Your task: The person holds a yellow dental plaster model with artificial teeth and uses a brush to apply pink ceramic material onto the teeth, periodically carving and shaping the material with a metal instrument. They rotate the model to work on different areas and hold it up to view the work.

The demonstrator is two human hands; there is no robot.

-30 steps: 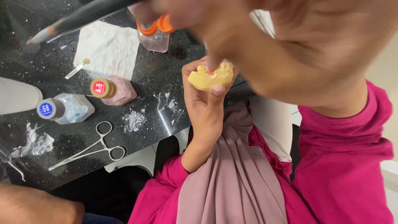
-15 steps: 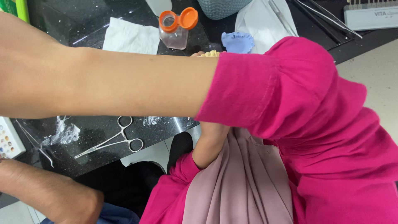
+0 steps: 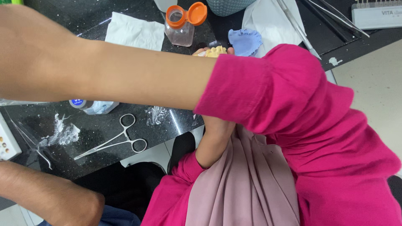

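A view from above a black speckled worktop (image 3: 104,125), looking down on a person in a bright pink top and a dusty-pink scarf.

The person's right arm, bare below a pushed-up pink sleeve, stretches across the whole picture toward the left; its hand lies beyond the left edge, so the right hand is out of sight and its grip cannot be told. The left forearm rises from the lap and passes behind that arm. Only the fingertips of the left hand (image 3: 201,52) show above it, closed around a pale yellow plaster cast of a row of teeth (image 3: 216,51), held up just over the bench edge.

Just beside the yellow cast, on a white cloth (image 3: 268,21), lies a light blue cast of a dental arch (image 3: 245,41). Near it stands a small clear bottle with an orange flip cap (image 3: 182,23), its lid open. A white paper tissue (image 3: 134,32) lies to its left. Nearer the front edge rest steel scissor-handled forceps (image 3: 115,140), smears of white paste (image 3: 63,132), and a small tipped-over bottle with a blue label (image 3: 90,105). Another person's bare forearm (image 3: 46,196) enters at the lower left.

Judging from the open bottle and scattered paste, the work on the yellow cast looks well under way but unfinished: the cast is in hand rather than set down.
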